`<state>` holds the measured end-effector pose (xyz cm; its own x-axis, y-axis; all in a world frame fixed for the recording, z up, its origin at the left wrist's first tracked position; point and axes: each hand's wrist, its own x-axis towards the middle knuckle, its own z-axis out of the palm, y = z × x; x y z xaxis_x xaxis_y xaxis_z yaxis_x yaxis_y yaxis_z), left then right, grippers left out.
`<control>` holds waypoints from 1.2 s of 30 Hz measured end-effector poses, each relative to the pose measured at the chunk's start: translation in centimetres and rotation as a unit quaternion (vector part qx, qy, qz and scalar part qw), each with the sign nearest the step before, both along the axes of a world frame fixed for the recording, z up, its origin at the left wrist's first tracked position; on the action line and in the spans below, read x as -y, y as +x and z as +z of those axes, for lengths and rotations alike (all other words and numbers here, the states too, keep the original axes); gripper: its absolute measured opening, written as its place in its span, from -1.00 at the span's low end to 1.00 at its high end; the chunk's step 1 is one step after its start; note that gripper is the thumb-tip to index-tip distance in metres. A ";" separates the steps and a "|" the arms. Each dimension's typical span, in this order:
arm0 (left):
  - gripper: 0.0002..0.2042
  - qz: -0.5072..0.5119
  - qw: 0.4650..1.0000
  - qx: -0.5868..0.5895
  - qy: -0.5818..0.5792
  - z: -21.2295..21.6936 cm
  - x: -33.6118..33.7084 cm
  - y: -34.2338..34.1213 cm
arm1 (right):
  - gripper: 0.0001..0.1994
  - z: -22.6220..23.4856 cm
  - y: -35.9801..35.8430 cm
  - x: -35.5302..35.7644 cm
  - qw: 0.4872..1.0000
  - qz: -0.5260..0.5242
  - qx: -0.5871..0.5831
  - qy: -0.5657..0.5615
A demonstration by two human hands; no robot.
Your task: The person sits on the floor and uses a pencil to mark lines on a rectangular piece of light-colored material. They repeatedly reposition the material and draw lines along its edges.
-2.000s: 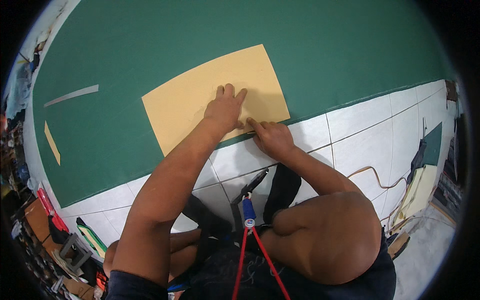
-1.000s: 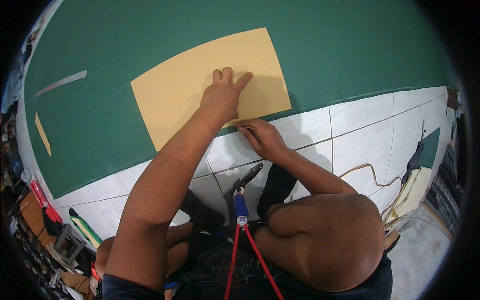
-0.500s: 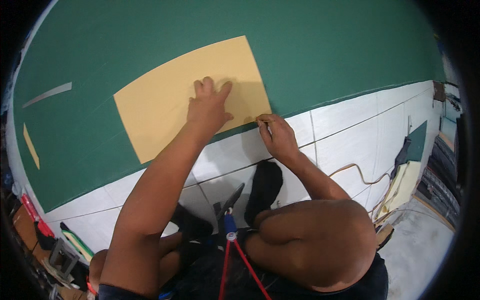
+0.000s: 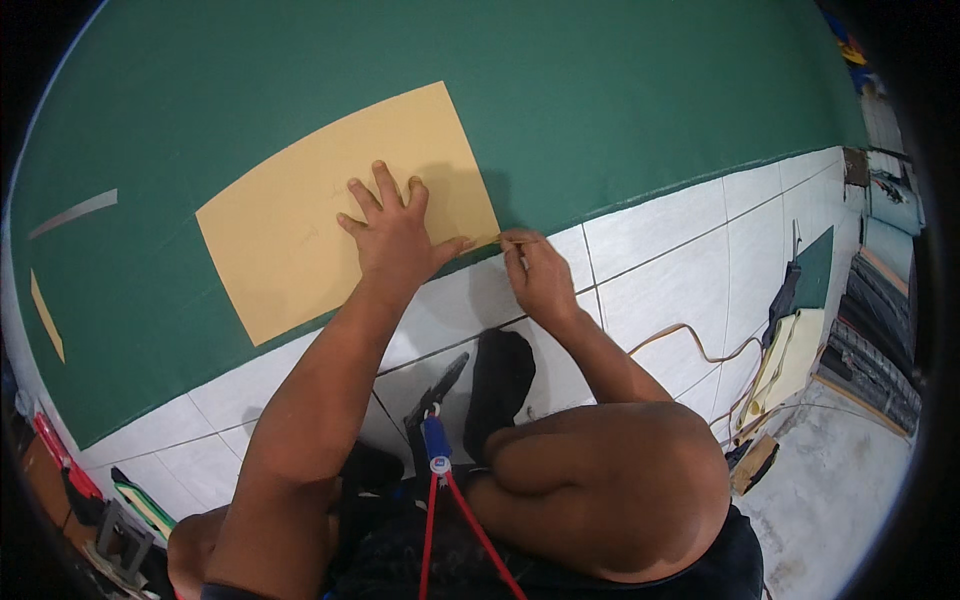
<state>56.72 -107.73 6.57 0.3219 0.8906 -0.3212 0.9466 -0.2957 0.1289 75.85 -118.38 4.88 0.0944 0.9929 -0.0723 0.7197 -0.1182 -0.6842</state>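
Observation:
A tan rectangular sheet [image 4: 300, 210] lies flat on a large green mat [image 4: 600, 90] spread over the tiled floor. My left hand [image 4: 392, 232] presses down on the sheet near its lower right part, fingers spread. My right hand [image 4: 535, 270] sits at the sheet's lower right corner, by the mat's edge, pinching a thin pencil-like tool [image 4: 515, 240] whose tip touches that corner. My bent knee [image 4: 610, 480] fills the lower middle of the view.
A grey strip [image 4: 72, 212] and a narrow tan strip [image 4: 46, 315] lie on the mat at the left. A dark sock-like object [image 4: 500, 380] and a black tool [image 4: 438, 385] rest on the white tiles [image 4: 680, 270]. Cables, cloth and boxes [image 4: 790, 350] crowd the right side.
My view has shifted, so the sheet sits further right and lower. My left hand stays pressed on the sheet; my right hand has moved along the lower edge to the right corner.

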 end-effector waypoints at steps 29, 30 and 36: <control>0.03 -0.013 0.999 0.016 -0.043 0.0 -0.7 4.0 | -0.87 0.3 2.0 -0.4 0.997 0.071 0.029 0.032; 0.03 -0.013 0.999 0.020 -0.041 -0.1 -0.7 3.9 | -0.87 0.2 2.0 -0.5 0.995 0.083 0.031 0.044; 0.02 -0.007 0.998 0.028 -0.048 0.0 -0.7 3.7 | -0.88 -0.5 2.0 -5.1 0.992 0.111 0.047 0.045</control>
<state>60.44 -107.01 6.58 0.3546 0.8515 -0.3862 0.9327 -0.2930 0.2102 77.81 -113.32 4.37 -0.1250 0.9920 0.0163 0.7821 0.1086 -0.6136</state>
